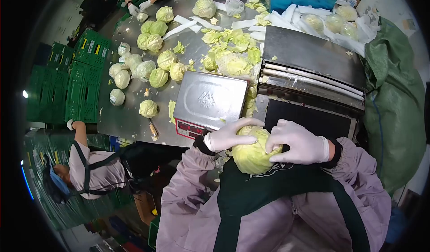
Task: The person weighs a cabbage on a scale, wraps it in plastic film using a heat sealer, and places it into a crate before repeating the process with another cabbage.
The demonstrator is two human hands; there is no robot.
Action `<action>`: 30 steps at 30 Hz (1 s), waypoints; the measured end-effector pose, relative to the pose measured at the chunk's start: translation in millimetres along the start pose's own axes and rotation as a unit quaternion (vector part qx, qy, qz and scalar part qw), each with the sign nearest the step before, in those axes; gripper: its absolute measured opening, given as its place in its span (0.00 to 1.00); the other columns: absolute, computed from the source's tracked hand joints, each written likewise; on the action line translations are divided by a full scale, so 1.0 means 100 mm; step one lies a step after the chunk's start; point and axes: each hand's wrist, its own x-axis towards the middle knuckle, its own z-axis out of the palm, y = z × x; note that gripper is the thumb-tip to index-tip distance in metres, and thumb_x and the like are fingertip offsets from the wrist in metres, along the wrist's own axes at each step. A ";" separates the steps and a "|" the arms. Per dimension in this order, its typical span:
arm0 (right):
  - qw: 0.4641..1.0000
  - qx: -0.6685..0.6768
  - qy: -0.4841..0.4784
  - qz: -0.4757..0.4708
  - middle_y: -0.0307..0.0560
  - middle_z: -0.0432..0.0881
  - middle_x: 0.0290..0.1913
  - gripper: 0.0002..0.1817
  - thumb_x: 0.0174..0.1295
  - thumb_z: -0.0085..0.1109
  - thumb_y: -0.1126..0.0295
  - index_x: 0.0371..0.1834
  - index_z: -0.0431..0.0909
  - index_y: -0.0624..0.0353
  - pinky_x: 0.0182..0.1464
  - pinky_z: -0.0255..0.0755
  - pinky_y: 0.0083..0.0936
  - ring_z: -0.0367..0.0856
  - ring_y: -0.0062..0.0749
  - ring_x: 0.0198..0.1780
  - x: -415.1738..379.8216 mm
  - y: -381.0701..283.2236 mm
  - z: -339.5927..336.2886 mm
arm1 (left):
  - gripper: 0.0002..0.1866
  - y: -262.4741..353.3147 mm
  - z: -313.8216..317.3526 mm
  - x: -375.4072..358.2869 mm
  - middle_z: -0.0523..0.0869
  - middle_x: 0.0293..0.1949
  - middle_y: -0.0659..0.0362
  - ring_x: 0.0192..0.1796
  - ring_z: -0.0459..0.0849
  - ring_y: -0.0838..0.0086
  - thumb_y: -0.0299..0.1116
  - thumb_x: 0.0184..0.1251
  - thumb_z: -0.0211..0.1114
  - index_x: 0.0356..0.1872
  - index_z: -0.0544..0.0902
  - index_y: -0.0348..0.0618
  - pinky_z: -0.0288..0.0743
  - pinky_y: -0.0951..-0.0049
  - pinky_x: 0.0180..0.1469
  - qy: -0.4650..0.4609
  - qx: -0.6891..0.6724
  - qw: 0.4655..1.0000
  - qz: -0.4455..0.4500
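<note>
A pale green cabbage [251,157] is held close in front of my apron, between both gloved hands. My left hand [229,136] wraps its left and upper side, with the thumb lying across the top. On the other side, my right hand [297,141] has its fingers curled against the leaves; whether it pinches a loose leaf I cannot make out. Just beyond my left hand stands a scale [211,97] with a steel plate and a red front. The wrapping machine [313,61], with rollers and a dark pad, lies beyond my right hand.
Several cabbages [158,78], some wrapped, lie on the steel table [130,128] with a knife [153,128]. Loose leaves [233,41] pile up beside the machine. A green sack [394,113] hangs at right. Green crates [83,90] and a co-worker [105,171] are at left; another person's hands [139,7] work at the far end.
</note>
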 end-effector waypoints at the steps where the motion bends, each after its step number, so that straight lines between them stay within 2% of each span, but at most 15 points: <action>1: 1.000 0.002 -0.003 -0.002 0.39 0.77 0.33 0.09 0.51 0.68 0.66 0.33 0.79 0.52 0.46 0.65 0.32 0.71 0.40 0.39 0.02 0.02 0.01 | 0.28 -0.02 -0.05 0.01 0.77 0.58 0.52 0.63 0.73 0.66 0.44 0.66 0.64 0.62 0.74 0.39 0.63 0.67 0.68 -0.009 0.051 0.999 0.002; 6: 0.993 0.062 -0.005 -0.096 0.37 0.80 0.35 0.05 0.53 0.68 0.67 0.31 0.82 0.53 0.50 0.66 0.32 0.73 0.38 0.43 0.08 0.08 -0.08 | 0.29 -0.15 -0.09 -0.04 0.75 0.60 0.54 0.64 0.71 0.70 0.45 0.68 0.62 0.63 0.71 0.37 0.62 0.66 0.68 -0.038 -0.002 0.998 -0.043; 9: 0.991 0.092 -0.018 -0.097 0.38 0.82 0.37 0.06 0.54 0.69 0.69 0.32 0.82 0.54 0.54 0.68 0.32 0.75 0.37 0.49 0.03 0.15 -0.08 | 0.26 -0.22 -0.09 -0.13 0.77 0.58 0.54 0.63 0.72 0.69 0.43 0.68 0.63 0.61 0.73 0.37 0.63 0.67 0.67 -0.007 -0.090 0.996 -0.026; 12: 0.991 0.107 -0.006 -0.084 0.40 0.83 0.37 0.06 0.53 0.70 0.71 0.33 0.82 0.56 0.54 0.70 0.32 0.76 0.37 0.51 -0.01 0.21 -0.14 | 0.32 -0.28 -0.09 -0.24 0.75 0.58 0.55 0.62 0.72 0.70 0.48 0.63 0.65 0.61 0.71 0.37 0.63 0.68 0.66 0.014 -0.116 0.993 -0.029; 14: 0.987 0.149 -0.009 -0.060 0.42 0.83 0.38 0.06 0.54 0.70 0.72 0.31 0.81 0.59 0.51 0.72 0.29 0.79 0.35 0.47 -0.06 0.36 -0.18 | 0.37 -0.33 -0.06 -0.34 0.75 0.57 0.55 0.62 0.73 0.70 0.51 0.58 0.68 0.62 0.69 0.36 0.63 0.68 0.66 0.053 -0.163 0.985 -0.010; 17: 0.947 0.295 -0.053 0.115 0.43 0.83 0.39 0.07 0.58 0.68 0.72 0.33 0.78 0.60 0.49 0.72 0.22 0.80 0.26 0.41 -0.18 0.60 -0.16 | 0.41 -0.44 0.00 -0.49 0.75 0.59 0.55 0.63 0.73 0.70 0.52 0.55 0.69 0.64 0.68 0.35 0.63 0.69 0.67 0.088 -0.219 0.972 -0.009; 18: 0.940 0.288 -0.053 0.174 0.44 0.84 0.40 0.09 0.55 0.68 0.73 0.38 0.80 0.60 0.51 0.72 0.26 0.81 0.32 0.44 -0.19 0.69 -0.12 | 0.42 -0.44 -0.01 -0.54 0.74 0.60 0.55 0.64 0.73 0.71 0.53 0.54 0.69 0.64 0.67 0.35 0.63 0.69 0.67 0.105 -0.250 0.963 0.001; 19: 0.981 0.157 -0.028 0.107 0.45 0.84 0.42 0.11 0.53 0.68 0.74 0.41 0.81 0.59 0.53 0.72 0.28 0.80 0.36 0.45 -0.12 0.66 -0.06 | 0.40 -0.46 -0.02 -0.58 0.75 0.60 0.55 0.64 0.73 0.70 0.51 0.58 0.68 0.66 0.67 0.35 0.63 0.69 0.68 0.118 -0.213 0.970 0.024; 21: 0.997 -0.066 0.038 -0.020 0.46 0.84 0.45 0.20 0.49 0.67 0.75 0.49 0.82 0.56 0.56 0.71 0.34 0.78 0.44 0.50 0.02 0.56 0.07 | 0.37 -0.51 -0.01 -0.63 0.76 0.60 0.54 0.63 0.73 0.70 0.48 0.61 0.66 0.66 0.68 0.34 0.63 0.69 0.67 0.139 -0.182 0.974 0.000; 23: 0.997 0.025 0.068 0.012 0.47 0.82 0.48 0.18 0.54 0.66 0.72 0.50 0.82 0.55 0.56 0.71 0.33 0.78 0.43 0.52 0.19 0.31 0.14 | 0.28 -0.48 -0.01 -0.61 0.78 0.59 0.53 0.63 0.74 0.69 0.43 0.71 0.58 0.64 0.71 0.34 0.64 0.69 0.67 0.159 -0.073 0.984 -0.033; 24: 0.994 0.064 0.078 0.036 0.47 0.82 0.48 0.17 0.56 0.65 0.71 0.51 0.82 0.55 0.56 0.71 0.33 0.77 0.44 0.52 0.27 0.20 0.18 | 0.28 -0.43 0.01 -0.60 0.78 0.59 0.53 0.63 0.74 0.69 0.43 0.71 0.58 0.64 0.71 0.34 0.64 0.69 0.67 0.161 -0.075 0.984 -0.033; 26: 0.996 -0.003 0.088 -0.033 0.49 0.81 0.48 0.18 0.58 0.63 0.67 0.53 0.80 0.55 0.55 0.71 0.35 0.77 0.45 0.51 0.40 0.05 0.26 | 0.25 -0.33 0.03 -0.58 0.78 0.58 0.52 0.61 0.74 0.69 0.43 0.74 0.55 0.63 0.73 0.34 0.65 0.69 0.65 0.169 0.036 0.983 -0.064; 28: 0.999 -0.005 0.039 -0.022 0.50 0.80 0.45 0.19 0.58 0.64 0.65 0.53 0.79 0.55 0.55 0.71 0.35 0.77 0.46 0.50 0.43 -0.04 0.33 | 0.24 -0.41 0.03 -0.58 0.79 0.57 0.52 0.61 0.75 0.69 0.44 0.76 0.53 0.62 0.74 0.35 0.66 0.69 0.64 0.174 0.065 0.981 -0.051; 29: 0.998 -0.006 0.061 -0.022 0.49 0.79 0.39 0.16 0.56 0.65 0.66 0.48 0.80 0.57 0.50 0.72 0.34 0.78 0.45 0.46 0.42 -0.05 0.41 | 0.24 -0.40 0.04 -0.58 0.79 0.56 0.51 0.60 0.75 0.68 0.45 0.75 0.53 0.61 0.74 0.35 0.66 0.68 0.64 0.175 0.073 0.980 -0.066; 30: 0.998 -0.007 0.059 -0.024 0.49 0.79 0.39 0.16 0.56 0.65 0.66 0.48 0.80 0.57 0.50 0.72 0.34 0.78 0.45 0.46 0.41 -0.07 0.43 | 0.25 -0.38 0.04 -0.59 0.79 0.56 0.51 0.60 0.75 0.68 0.46 0.75 0.53 0.61 0.75 0.35 0.66 0.68 0.64 0.177 0.080 0.978 -0.081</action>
